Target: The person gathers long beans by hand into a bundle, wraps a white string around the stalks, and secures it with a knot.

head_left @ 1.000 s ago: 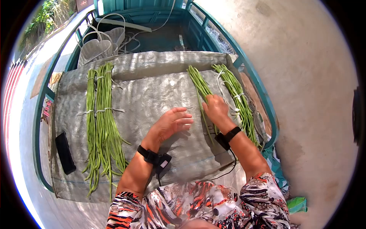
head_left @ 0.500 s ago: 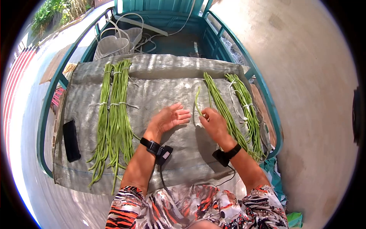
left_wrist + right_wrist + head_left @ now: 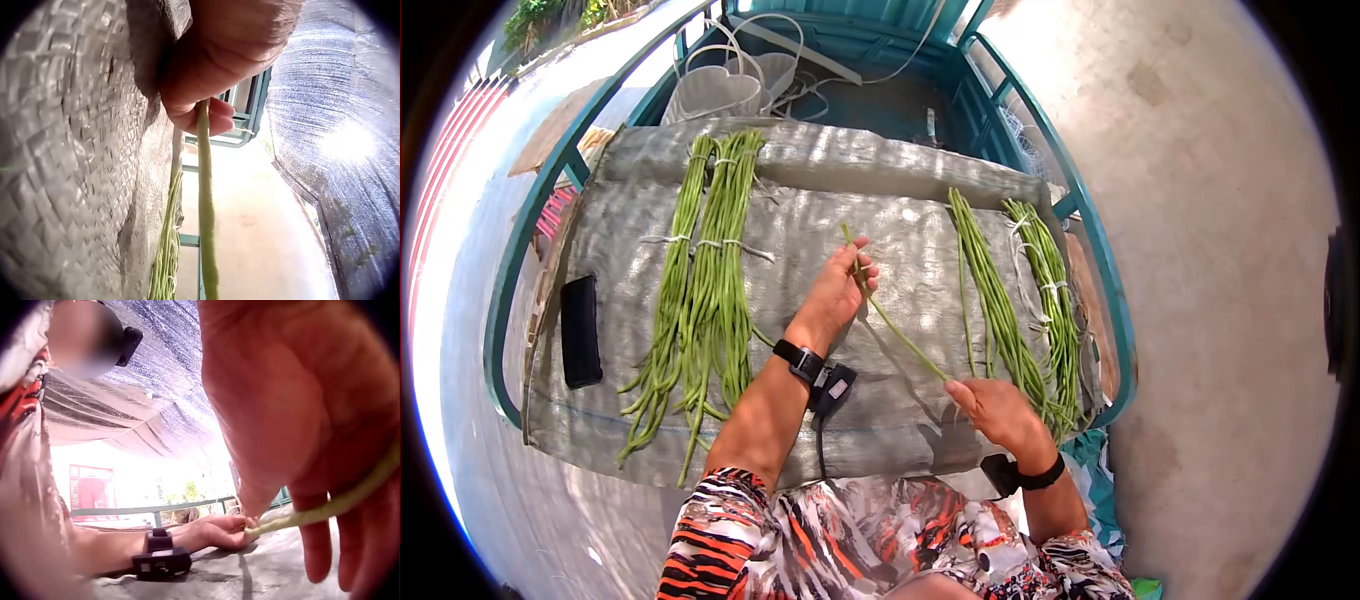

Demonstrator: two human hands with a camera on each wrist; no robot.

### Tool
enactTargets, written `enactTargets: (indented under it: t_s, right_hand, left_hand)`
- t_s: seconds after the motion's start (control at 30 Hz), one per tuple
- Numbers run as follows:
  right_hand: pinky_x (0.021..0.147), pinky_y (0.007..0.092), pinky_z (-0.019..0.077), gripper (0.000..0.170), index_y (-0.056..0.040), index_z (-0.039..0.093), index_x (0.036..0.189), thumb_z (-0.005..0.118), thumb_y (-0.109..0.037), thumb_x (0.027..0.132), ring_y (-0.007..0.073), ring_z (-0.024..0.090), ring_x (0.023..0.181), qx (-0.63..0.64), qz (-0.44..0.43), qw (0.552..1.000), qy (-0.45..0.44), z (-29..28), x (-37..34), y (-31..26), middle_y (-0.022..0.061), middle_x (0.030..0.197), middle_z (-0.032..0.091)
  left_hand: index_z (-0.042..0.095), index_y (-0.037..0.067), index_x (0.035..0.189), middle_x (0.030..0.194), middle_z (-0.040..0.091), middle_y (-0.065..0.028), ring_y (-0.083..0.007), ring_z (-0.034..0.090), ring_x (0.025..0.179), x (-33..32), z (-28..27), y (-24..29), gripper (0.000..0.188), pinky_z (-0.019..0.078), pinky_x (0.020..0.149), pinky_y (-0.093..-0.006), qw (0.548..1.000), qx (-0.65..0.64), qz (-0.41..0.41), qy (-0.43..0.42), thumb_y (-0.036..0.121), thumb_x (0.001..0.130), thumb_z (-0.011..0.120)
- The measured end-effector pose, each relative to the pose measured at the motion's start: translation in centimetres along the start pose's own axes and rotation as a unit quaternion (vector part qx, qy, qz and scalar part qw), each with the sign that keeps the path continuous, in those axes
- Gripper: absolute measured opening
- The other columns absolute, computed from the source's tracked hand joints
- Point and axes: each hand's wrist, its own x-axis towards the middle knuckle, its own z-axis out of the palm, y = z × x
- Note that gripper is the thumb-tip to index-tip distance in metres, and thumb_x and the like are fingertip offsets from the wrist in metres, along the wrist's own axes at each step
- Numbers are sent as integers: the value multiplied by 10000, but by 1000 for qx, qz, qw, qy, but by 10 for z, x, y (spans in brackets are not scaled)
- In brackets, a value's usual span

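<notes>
One long green bean [image 3: 908, 342] stretches slantwise between the two hands, over the woven grey sheet [image 3: 870, 400]. My left hand [image 3: 836, 288] grips it near its far end, a short tip poking past the fingers. In the left wrist view the bean [image 3: 206, 206] runs out from under the thumb. At the other end my right hand [image 3: 1003, 412] pinches it between thumb and fingers. The right wrist view has the bean [image 3: 312, 515] crossing the fingers toward the left hand [image 3: 215, 531]. Beside the right hand lies a loose pile of beans [image 3: 998, 300].
Tied bean bundles lie at left [image 3: 725, 230] and far right [image 3: 1050, 290]. A black phone [image 3: 581, 332] rests by the left edge. Teal rails [image 3: 1090, 220] flank the sheet; white baskets [image 3: 715, 92] stand in the cart bed behind.
My right hand has drawn a bean off the loose pile and come back toward the body with one end. The left hand, earlier holding nothing, now grips the bean's other end.
</notes>
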Motion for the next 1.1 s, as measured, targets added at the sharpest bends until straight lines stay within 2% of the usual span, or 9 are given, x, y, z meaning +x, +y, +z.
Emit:
enactTargets:
  t_s: [0.13, 0.23, 0.43, 0.47, 0.57, 0.6, 0.7, 0.8, 1.1]
  right_hand:
    - [702, 465, 475, 247, -65, 630, 934, 607, -303, 868, 361, 628, 815, -140, 166, 976, -7, -27, 9, 3, 155, 893, 648]
    - [732, 474, 473, 292, -55, 617, 951, 619, -332, 858, 360, 624, 841, -71, 32, 963, 257, 0, 45, 34, 155, 912, 644]
    - [773, 467, 473, 289, -72, 607, 1059, 641, -258, 841, 335, 602, 931, -98, 117, 957, 248, 34, 129, 66, 124, 962, 644]
    - [708, 411, 490, 291, -39, 598, 1089, 629, -183, 837, 273, 626, 822, -98, 86, 956, 263, 38, 136, 71, 102, 883, 640]
    - [645, 368, 493, 259, -11, 604, 1046, 582, -135, 820, 247, 624, 719, 197, 41, 950, 239, 38, 140, 49, 111, 775, 617]
    - [591, 291, 475, 278, 21, 597, 1077, 575, -96, 826, 153, 584, 644, 264, 36, 944, 196, 36, 135, 34, 46, 673, 573]
    - [600, 227, 444, 251, -3, 589, 1109, 579, -57, 864, 67, 545, 698, 410, 15, 910, 51, 37, 111, 0, 10, 823, 584]
    - [599, 202, 416, 255, -20, 594, 1113, 589, -44, 859, 43, 496, 698, 309, -109, 945, 12, 42, 88, -16, -26, 819, 541]
    - [593, 218, 394, 244, -24, 599, 1087, 580, -40, 843, 48, 447, 676, 294, -51, 954, 1, 40, 50, 12, -36, 787, 487]
  left_hand:
    - [476, 86, 1207, 820, 568, -31, -172, 579, 744, 5, -6, 2, 250, 511, 641, -294, 999, -11, 29, -32, 214, 993, 478]
    - [476, 77, 1178, 809, 578, -48, -183, 593, 753, 1, 4, 0, 223, 514, 643, -305, 999, 27, 23, 0, 197, 990, 484]
    - [446, -23, 1196, 1008, 612, -150, -282, 634, 928, 6, -12, -4, 277, 551, 775, -376, 996, 63, -8, -56, 162, 991, 466]
    - [436, -45, 1206, 1069, 610, -178, -307, 634, 971, 4, -8, -3, 297, 556, 809, -394, 996, 60, -17, -57, 160, 993, 457]
    - [396, -88, 1254, 1227, 531, -264, -354, 597, 1075, -2, -2, -1, 357, 540, 889, -429, 996, 44, -36, -64, 161, 1000, 430]
    - [365, -99, 1284, 1260, 493, -299, -363, 572, 1119, -1, -3, -1, 385, 532, 905, -442, 996, 47, -39, -65, 162, 1004, 415]
    - [345, -102, 1296, 1252, 500, -293, -371, 563, 1131, -2, 2, 0, 398, 531, 912, -441, 997, 46, -58, -39, 159, 1004, 412]
    - [348, -92, 1292, 1245, 511, -278, -345, 587, 1091, 5, -4, -2, 389, 540, 890, -428, 995, 34, -81, -42, 165, 1005, 407]
    - [448, -9, 1279, 1151, 586, -194, -293, 625, 1011, 3, -6, -2, 360, 548, 874, -409, 999, -5, -38, -37, 164, 970, 511]
